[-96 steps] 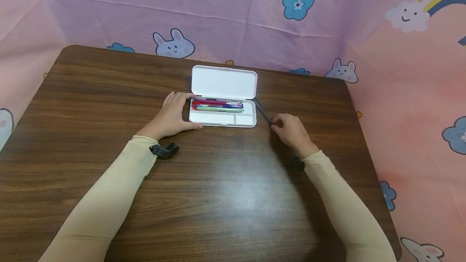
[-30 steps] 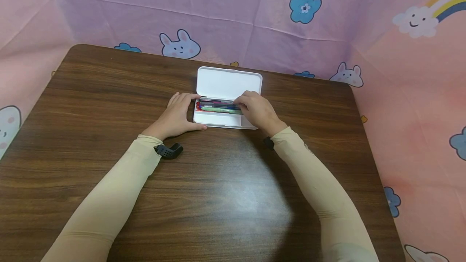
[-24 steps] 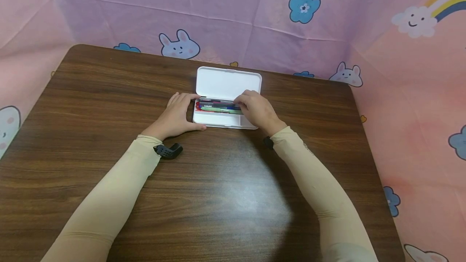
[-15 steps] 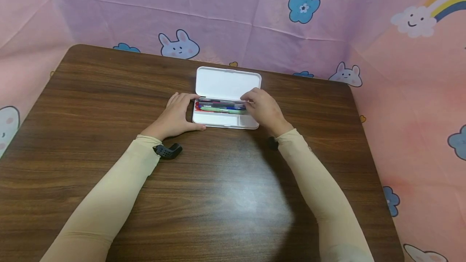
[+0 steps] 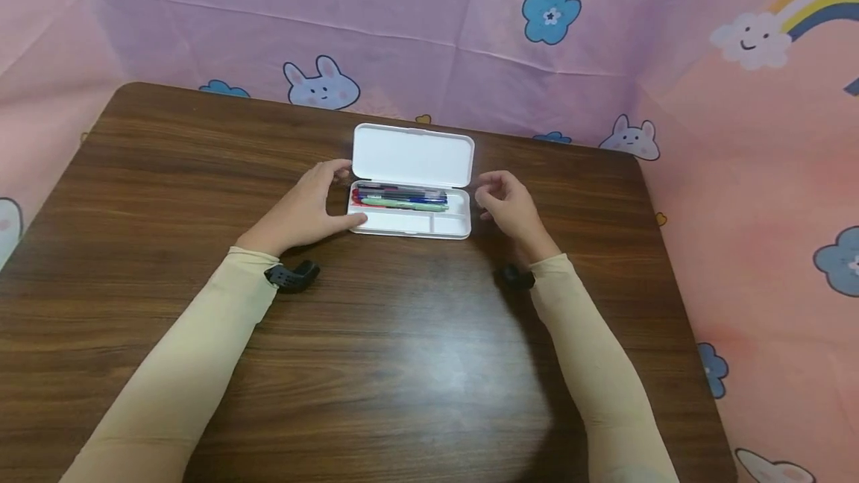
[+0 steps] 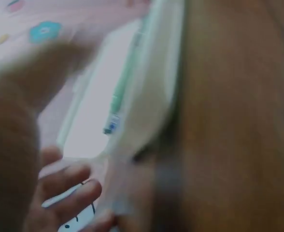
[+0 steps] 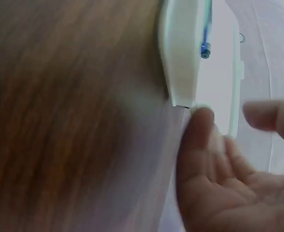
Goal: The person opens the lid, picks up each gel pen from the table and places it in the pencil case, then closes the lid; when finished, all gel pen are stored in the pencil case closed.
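Note:
A white pencil case (image 5: pixel 397 223) lies with its lid (image 5: pixel 412 156) raised at the middle back of the table. Several pens fill its rear compartment, among them a light green pen (image 5: pixel 403 204) in front and a dark grey one (image 5: pixel 399 194) behind it. My left hand (image 5: pixel 303 207) is spread around the case's left end, thumb over the front left corner; whether it touches is unclear. Beside the right end, my right hand (image 5: pixel 515 209) has its fingers loosely bent, thumb apart, nothing between them. In the right wrist view a blue pen end (image 7: pixel 205 50) shows inside the case.
The brown wooden table (image 5: pixel 376 364) extends around the case to rounded corners. A pink and purple patterned cloth (image 5: pixel 403 21) hangs behind the table and along its right side. Both wrists carry a black camera mount (image 5: pixel 292 276).
My right hand held a dark grey pen beside the case, placed it among the other pens, then let go and drew back to the right. My left hand has loosened and shifted slightly left.

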Action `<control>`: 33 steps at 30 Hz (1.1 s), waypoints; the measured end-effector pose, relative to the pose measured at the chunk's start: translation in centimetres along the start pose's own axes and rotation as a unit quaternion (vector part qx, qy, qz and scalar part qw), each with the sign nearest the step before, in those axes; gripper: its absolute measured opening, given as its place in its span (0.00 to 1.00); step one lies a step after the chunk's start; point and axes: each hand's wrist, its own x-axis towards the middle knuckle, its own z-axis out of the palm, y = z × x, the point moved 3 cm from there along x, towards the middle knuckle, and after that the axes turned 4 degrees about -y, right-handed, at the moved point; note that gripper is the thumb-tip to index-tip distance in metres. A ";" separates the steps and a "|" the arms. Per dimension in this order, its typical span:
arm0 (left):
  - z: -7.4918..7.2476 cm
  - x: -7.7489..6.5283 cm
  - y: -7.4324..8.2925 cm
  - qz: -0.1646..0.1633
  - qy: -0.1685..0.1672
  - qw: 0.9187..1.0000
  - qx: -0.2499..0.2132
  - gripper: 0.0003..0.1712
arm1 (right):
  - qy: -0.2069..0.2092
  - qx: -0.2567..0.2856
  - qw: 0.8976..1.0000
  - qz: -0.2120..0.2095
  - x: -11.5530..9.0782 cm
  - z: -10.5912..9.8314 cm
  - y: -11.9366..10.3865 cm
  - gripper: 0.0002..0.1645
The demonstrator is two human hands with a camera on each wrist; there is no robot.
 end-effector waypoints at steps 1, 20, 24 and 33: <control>-0.4 0.0 0.1 -0.007 0.015 1.000 -0.026 0.54 | -0.018 0.023 0.999 0.015 0.0 0.1 0.2 0.26; -1.0 2.0 2.2 -0.186 -0.071 0.937 -0.287 0.44 | -0.164 0.050 0.984 0.056 0.7 0.7 1.1 0.39; -1.4 1.8 3.1 -0.188 -0.082 0.935 -0.289 0.54 | -0.149 0.040 0.987 0.038 0.7 1.0 1.0 0.36; -0.3 0.3 2.7 -0.128 -0.028 0.965 -0.226 0.41 | -0.157 0.017 0.987 -0.007 -0.5 0.2 0.9 0.29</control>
